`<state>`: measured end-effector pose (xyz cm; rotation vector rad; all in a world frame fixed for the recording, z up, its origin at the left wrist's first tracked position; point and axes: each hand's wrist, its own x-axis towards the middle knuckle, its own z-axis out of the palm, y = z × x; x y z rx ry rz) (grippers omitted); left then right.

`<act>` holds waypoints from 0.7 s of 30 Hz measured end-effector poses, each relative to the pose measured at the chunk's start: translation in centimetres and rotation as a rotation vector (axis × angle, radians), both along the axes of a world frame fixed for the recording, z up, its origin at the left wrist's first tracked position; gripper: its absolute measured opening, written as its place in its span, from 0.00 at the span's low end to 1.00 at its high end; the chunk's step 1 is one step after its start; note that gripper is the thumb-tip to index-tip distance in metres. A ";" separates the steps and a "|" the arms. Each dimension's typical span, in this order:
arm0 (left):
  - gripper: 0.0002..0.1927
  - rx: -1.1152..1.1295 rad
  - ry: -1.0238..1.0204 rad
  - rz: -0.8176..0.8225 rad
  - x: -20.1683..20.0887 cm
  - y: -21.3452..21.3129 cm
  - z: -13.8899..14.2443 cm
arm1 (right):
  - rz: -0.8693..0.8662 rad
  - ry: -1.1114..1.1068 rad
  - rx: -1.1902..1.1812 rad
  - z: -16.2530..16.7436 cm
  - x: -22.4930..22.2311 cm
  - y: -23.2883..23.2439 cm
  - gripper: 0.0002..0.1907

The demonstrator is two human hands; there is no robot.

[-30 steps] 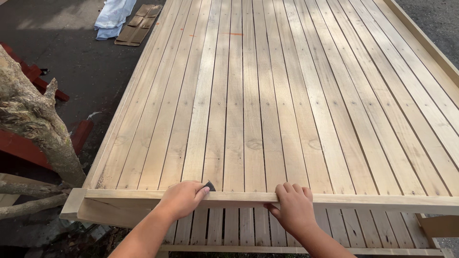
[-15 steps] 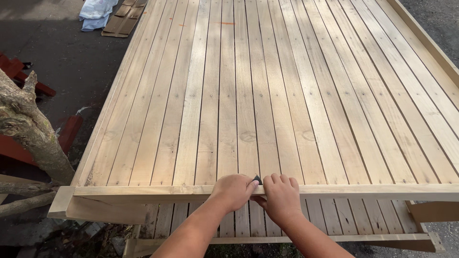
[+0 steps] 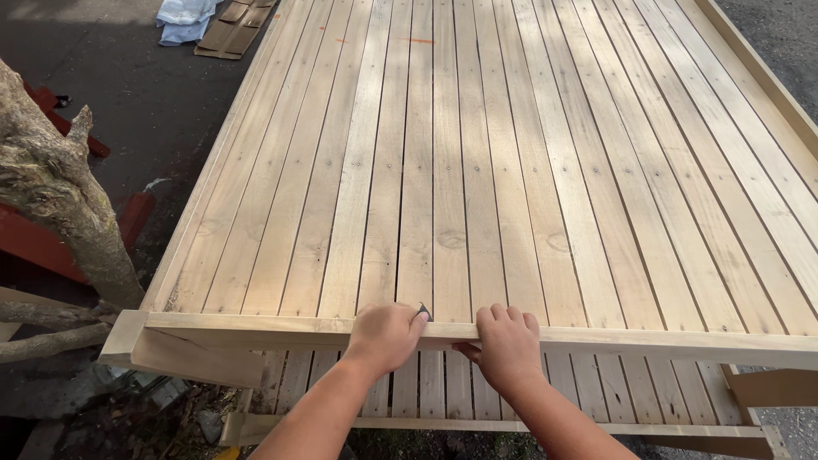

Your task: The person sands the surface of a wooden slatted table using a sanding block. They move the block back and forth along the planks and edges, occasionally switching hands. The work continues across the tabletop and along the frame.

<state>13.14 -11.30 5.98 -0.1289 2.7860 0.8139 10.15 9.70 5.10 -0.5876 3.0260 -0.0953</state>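
Note:
A large panel of pale wooden slats [image 3: 511, 170] lies flat in front of me, and a wooden rail [image 3: 256, 325] runs across its near edge. My left hand [image 3: 383, 336] is closed around a small dark object [image 3: 423, 313], of which only the tip shows, and presses it on the rail. My right hand [image 3: 507, 345] rests right beside it, fingers curled over the rail's top edge and thumb under it. Both forearms reach up from the bottom of the view.
A rough tree trunk [image 3: 60, 196] stands at the left, close to the panel's corner. Red beams [image 3: 34, 238] lie behind it. Dark pavement [image 3: 145, 94] stretches to the far left, with cardboard pieces [image 3: 230, 30] and a pale blue cloth [image 3: 183, 17]. A raised side rail [image 3: 758, 77] borders the panel's right edge.
My left hand has slid right along the rail with the dark object until it sits beside my right hand. My right hand has stayed on the rail.

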 end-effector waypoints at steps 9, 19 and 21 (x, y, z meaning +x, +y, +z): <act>0.24 -0.159 -0.099 0.102 1.5 -10.1 0.7 | -0.004 0.013 -0.008 0.0 0.1 0.0 0.27; 0.25 -0.048 0.029 -0.030 0.4 -1.2 0.5 | 0.017 0.007 0.010 -0.3 0.0 0.2 0.27; 0.23 -0.009 0.226 -0.123 -0.6 4.2 -0.5 | 0.035 0.068 -0.001 -0.5 0.1 0.2 0.23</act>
